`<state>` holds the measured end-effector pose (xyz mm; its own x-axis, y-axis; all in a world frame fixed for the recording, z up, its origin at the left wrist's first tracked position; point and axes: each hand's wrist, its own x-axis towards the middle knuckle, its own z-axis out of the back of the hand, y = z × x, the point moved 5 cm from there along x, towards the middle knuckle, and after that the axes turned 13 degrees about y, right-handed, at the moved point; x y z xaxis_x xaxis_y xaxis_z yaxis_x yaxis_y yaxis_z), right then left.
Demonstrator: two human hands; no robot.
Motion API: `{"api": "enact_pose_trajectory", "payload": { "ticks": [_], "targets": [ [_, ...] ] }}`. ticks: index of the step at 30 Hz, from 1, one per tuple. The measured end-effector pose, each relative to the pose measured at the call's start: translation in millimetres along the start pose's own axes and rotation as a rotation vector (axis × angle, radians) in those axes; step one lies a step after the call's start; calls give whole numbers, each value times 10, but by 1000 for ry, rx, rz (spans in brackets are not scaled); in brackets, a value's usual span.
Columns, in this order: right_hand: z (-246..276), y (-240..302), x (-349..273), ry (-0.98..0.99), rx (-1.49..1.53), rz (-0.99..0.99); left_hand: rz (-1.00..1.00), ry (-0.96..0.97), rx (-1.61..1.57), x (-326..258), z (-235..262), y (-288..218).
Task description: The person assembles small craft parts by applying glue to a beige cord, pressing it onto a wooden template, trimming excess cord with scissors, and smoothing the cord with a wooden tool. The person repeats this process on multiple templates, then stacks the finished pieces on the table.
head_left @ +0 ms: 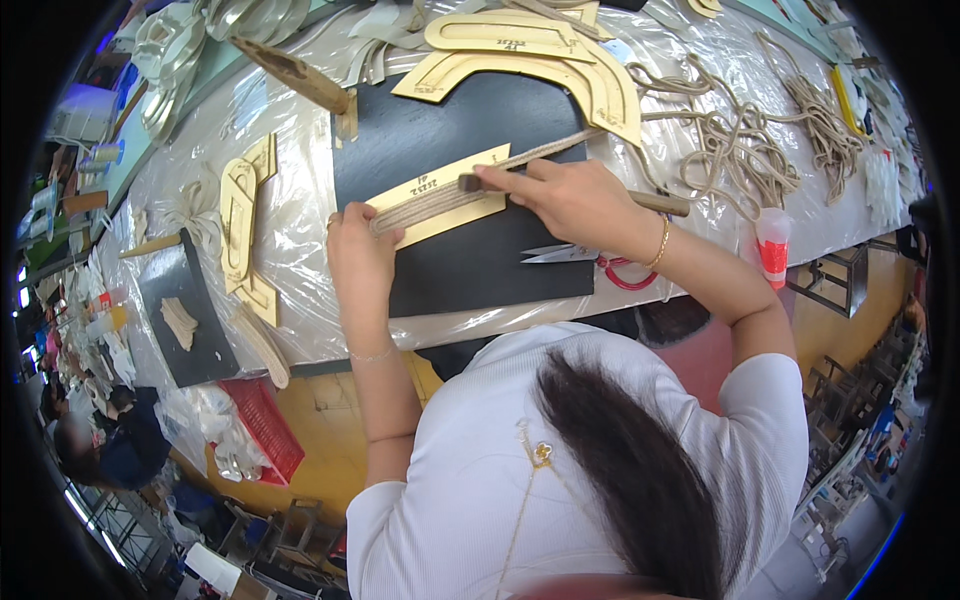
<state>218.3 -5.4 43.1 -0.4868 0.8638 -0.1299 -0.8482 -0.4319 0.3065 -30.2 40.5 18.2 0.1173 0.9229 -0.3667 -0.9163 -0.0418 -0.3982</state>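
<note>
Braided cord being laid along a card template on a black mat

On the plastic-covered workbench point(300, 230), the black mat point(470, 260) backs a tan template point(440, 195); the left hand point(362, 250) pinches the braided cord point(430, 205) down at the template's near end, while the right hand point(575, 200), fingers closed round a wooden-handled tool point(655, 203), presses it flat; scissors point(560, 254) lie by the mat's near edge.

- Scissors point(560, 254), red-handled, lying on the black mat point(480, 270) near its right edge.
- Curved yellow card templates point(540, 62), stacked at the mat's far edge.
- Tangled beige cord point(735, 140), loose on the plastic-covered table point(300, 250).
- Small squeeze bottle point(772, 245), red-banded, near the table edge.
- Red basket point(265, 425), below the table.
- Second, smaller black mat point(185, 310), at left.
</note>
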Motion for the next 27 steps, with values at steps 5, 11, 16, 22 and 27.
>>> {"api": "enact_pose_trajectory", "payload": {
  "ticks": [5,11,16,22,27],
  "targets": [
    [96,-31,-158,-120,133,169,57,23,-81,42,-38,83],
    [-97,157,-137,-13,153,221,98,102,-114,138,-59,179],
    [-159,242,-9,46,146,126,58,55,-117,113,-57,173],
    [-96,254,24,75,163,101,14,43,-93,81,16,138],
    [-119,263,9,45,172,88,71,179,-457,101,65,176]
  ]
}}
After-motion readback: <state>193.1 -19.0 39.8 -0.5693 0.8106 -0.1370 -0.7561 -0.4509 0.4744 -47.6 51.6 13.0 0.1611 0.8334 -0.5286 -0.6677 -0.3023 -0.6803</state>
